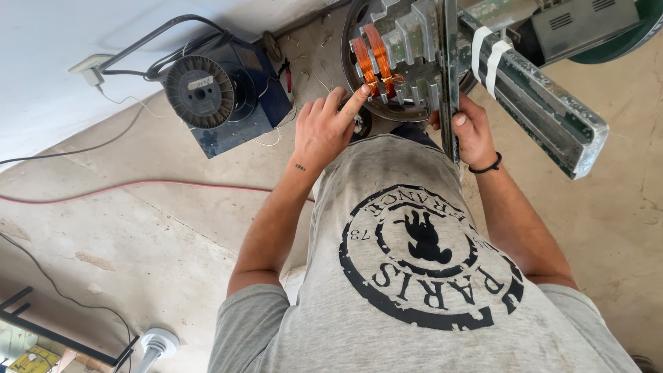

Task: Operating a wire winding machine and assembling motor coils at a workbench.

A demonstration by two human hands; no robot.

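My left hand [319, 135] presses one finger on the copper coil [373, 61]; my right hand [475, 131] grips the winder plate [449, 76] beside it. Slipping could loosen turns.

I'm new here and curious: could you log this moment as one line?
left hand: forefinger on orange copper wire coil | right hand: gripping grey metal winding frame | black wire spool: on floor

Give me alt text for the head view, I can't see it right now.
Seen from above, a person's left hand presses a forefinger on copper coils wound on a stepped metal former, while the right hand grips a metal plate's edge. A wire spool on a blue box sits on the concrete floor to the left.
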